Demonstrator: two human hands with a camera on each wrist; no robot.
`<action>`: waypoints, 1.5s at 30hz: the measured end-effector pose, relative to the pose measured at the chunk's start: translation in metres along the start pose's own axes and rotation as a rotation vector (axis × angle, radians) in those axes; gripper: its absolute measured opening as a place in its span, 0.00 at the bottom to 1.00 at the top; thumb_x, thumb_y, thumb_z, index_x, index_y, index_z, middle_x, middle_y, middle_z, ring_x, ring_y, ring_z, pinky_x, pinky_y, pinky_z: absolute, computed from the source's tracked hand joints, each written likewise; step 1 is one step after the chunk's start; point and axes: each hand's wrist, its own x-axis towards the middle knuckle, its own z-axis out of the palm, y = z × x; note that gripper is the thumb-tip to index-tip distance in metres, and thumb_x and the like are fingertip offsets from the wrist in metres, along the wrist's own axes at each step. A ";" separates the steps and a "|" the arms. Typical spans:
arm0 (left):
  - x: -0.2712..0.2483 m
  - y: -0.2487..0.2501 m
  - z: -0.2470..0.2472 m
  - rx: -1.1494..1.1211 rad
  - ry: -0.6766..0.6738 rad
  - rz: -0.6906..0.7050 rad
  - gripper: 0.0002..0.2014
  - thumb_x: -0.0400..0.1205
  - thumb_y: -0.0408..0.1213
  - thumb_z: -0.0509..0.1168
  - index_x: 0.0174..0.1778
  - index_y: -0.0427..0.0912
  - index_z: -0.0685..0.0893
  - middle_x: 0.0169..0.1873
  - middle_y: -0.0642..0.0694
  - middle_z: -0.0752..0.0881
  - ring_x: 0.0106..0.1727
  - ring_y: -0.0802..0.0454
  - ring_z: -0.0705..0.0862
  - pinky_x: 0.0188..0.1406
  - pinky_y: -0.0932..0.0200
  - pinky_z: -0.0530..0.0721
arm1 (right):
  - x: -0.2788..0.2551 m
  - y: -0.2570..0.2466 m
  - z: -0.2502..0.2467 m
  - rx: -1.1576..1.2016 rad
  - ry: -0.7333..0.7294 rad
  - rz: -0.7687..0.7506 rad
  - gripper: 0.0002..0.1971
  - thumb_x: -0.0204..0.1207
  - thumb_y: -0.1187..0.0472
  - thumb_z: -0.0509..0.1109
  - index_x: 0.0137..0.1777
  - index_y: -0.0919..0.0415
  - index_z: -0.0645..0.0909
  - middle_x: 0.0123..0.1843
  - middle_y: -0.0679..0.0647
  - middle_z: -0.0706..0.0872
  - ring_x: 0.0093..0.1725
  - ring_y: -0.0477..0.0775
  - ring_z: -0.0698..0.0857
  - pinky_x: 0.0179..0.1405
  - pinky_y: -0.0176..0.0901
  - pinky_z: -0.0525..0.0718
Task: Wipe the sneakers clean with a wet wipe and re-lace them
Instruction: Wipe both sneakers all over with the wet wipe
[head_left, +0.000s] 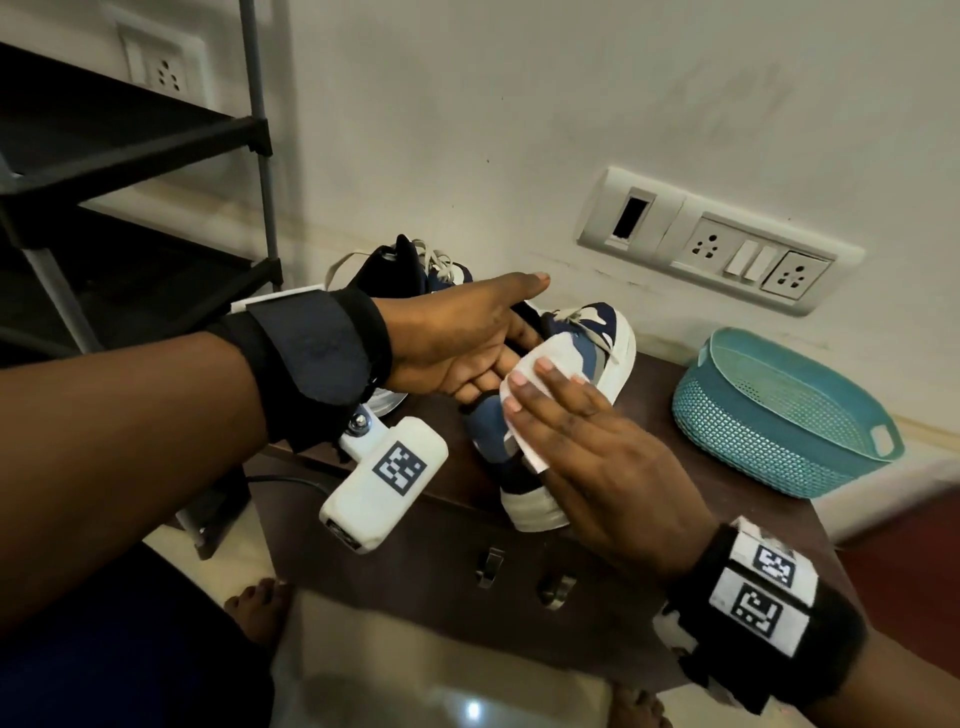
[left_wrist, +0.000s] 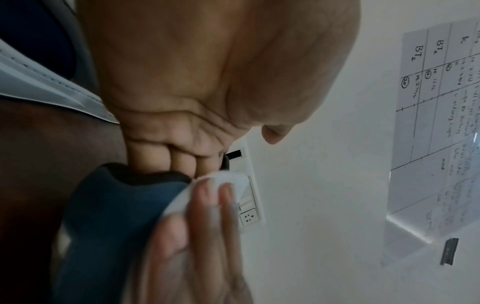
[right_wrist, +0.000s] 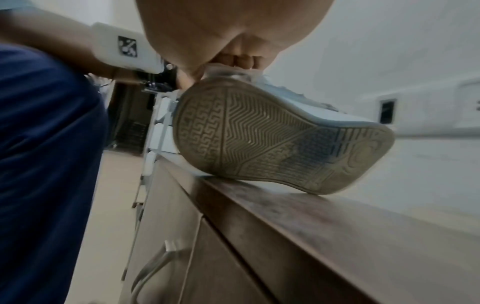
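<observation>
Counting two sneakers (head_left: 566, 364), one wipe (head_left: 524, 384).

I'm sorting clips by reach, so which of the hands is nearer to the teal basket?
Right. The right hand presses the wet wipe onto the sneaker, just left of the teal basket. The left hand holds that sneaker from its far side, farther away.

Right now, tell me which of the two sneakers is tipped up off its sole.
The near sneaker, gripped by the left hand and wiped by the right hand, is tilted, tread exposed. The far sneaker sits behind, untouched.
</observation>
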 end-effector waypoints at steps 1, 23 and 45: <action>0.000 0.000 -0.001 0.002 -0.006 -0.007 0.40 0.87 0.68 0.43 0.69 0.35 0.80 0.49 0.34 0.89 0.38 0.43 0.82 0.37 0.53 0.76 | 0.001 -0.006 0.005 -0.019 -0.027 -0.061 0.26 0.85 0.59 0.60 0.83 0.63 0.73 0.86 0.58 0.69 0.89 0.61 0.61 0.88 0.58 0.60; 0.006 -0.002 0.004 0.049 -0.001 -0.017 0.40 0.86 0.68 0.42 0.70 0.36 0.79 0.55 0.30 0.91 0.43 0.38 0.83 0.40 0.53 0.80 | -0.022 0.023 -0.008 0.021 -0.077 -0.177 0.23 0.88 0.59 0.60 0.81 0.62 0.75 0.85 0.56 0.71 0.88 0.58 0.65 0.85 0.60 0.66; 0.005 -0.008 0.004 0.300 0.286 0.074 0.14 0.90 0.32 0.54 0.38 0.48 0.69 0.27 0.48 0.62 0.20 0.58 0.58 0.12 0.70 0.56 | -0.022 0.001 0.006 0.242 -0.013 -0.151 0.21 0.86 0.60 0.61 0.75 0.66 0.82 0.81 0.60 0.77 0.86 0.61 0.69 0.82 0.62 0.72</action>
